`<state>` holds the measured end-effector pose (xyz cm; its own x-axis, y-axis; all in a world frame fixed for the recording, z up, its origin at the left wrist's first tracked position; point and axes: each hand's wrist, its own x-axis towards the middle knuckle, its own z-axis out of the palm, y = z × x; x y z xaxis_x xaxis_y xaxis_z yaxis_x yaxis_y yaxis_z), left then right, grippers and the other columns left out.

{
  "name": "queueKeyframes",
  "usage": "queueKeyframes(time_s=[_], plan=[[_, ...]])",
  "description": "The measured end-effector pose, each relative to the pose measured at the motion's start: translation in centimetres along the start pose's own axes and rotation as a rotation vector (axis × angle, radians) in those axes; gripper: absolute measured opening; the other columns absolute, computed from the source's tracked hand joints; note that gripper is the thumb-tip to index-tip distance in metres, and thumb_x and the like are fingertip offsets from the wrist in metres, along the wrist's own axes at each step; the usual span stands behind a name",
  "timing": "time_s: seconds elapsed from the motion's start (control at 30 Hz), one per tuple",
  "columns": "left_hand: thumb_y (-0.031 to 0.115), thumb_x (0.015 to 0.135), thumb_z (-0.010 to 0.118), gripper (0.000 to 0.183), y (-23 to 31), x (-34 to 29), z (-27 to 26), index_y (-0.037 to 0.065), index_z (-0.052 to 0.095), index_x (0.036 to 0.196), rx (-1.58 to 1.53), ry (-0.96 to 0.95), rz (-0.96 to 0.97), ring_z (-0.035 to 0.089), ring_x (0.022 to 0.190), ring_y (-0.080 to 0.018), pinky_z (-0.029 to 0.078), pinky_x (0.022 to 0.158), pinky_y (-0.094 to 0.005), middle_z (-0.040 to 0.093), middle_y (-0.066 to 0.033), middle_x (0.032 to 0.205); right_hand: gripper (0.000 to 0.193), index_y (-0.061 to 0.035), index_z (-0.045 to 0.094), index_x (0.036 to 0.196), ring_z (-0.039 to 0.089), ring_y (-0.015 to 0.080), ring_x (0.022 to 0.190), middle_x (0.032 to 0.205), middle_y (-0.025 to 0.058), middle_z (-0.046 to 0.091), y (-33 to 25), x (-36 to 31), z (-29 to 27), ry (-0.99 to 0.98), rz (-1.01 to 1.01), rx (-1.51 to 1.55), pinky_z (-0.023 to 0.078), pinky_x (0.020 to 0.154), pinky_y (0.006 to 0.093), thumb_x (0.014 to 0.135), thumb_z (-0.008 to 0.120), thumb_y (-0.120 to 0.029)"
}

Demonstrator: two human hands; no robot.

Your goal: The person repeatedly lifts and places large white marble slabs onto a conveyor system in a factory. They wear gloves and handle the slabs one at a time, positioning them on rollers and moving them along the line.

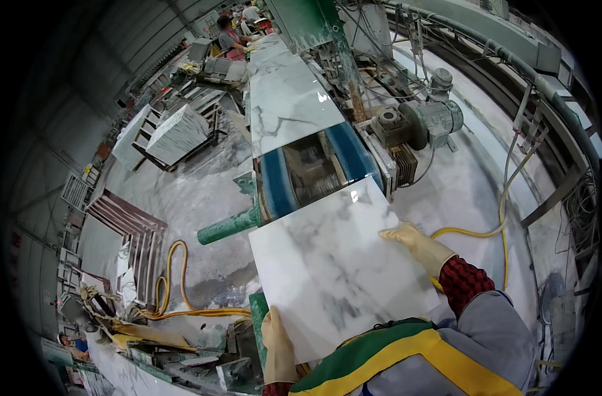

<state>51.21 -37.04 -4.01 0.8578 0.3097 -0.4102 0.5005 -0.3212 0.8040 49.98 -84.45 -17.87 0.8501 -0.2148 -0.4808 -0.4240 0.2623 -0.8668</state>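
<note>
A square white marble-look slab with grey veins (pixel 334 264) lies in front of me, its near edge partly hidden by my body. My left hand (pixel 276 340), in a pale glove, is closed on the slab's left edge near the lower corner. On the opposite edge, farther forward, my gloved right hand (pixel 413 244) grips it too. The slab's far edge meets the conveyor's blue belts (pixel 274 181). Beyond them, a long veined slab surface (pixel 291 96) stretches along the line.
A green roller tube (pixel 228 226) juts out left of the conveyor. An electric motor (pixel 439 119) stands on its right. Yellow hoses (pixel 215 312) trail across the floor. Racks (pixel 133 228) and a slab stack (pixel 177 134) stand to the left. Another person (pixel 232 41) is beside the line's far end.
</note>
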Motion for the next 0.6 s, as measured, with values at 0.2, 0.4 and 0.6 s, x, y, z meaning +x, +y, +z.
queueKeyframes(time_s=[0.2,0.4,0.6], plan=[[0.053,0.116,0.058,0.057,-0.9,14.4,5.5,0.001,0.078,0.125,-0.163,-0.178,0.115,0.076,0.091,-0.022,0.061,0.083,-0.0406,0.082,-0.0114,0.107,0.031,0.0035,0.083,0.129,0.076,0.0191,0.118,0.129,0.0105,0.084,-6.7,6.0,1.0,0.176,-0.046,-0.126,0.059,0.108,0.0345,0.104,0.083,-0.015],[0.051,0.117,0.052,0.058,10.2,19.8,9.0,0.0,0.078,0.126,0.071,-0.322,0.169,0.077,0.093,-0.0274,0.06,0.086,-0.0443,0.082,-0.0126,0.105,0.048,-0.0003,0.079,0.139,0.074,0.0182,0.118,0.125,0.0097,0.083,-10.4,10.9,-0.3,0.208,-0.162,-0.397,0.054,0.107,0.035,0.109,0.077,-0.037],[0.061,0.114,0.045,0.071,11.3,25.2,9.3,0.009,0.063,0.159,0.551,-0.368,0.227,0.057,0.15,-0.0408,0.042,0.126,-0.0488,0.059,-0.0225,0.164,0.057,0.0003,0.07,0.147,0.075,0.0195,0.116,0.129,0.0097,0.08,-10.8,11.8,-0.7,0.276,-0.548,-0.8,0.058,0.105,0.0347,0.116,0.062,-0.047]])
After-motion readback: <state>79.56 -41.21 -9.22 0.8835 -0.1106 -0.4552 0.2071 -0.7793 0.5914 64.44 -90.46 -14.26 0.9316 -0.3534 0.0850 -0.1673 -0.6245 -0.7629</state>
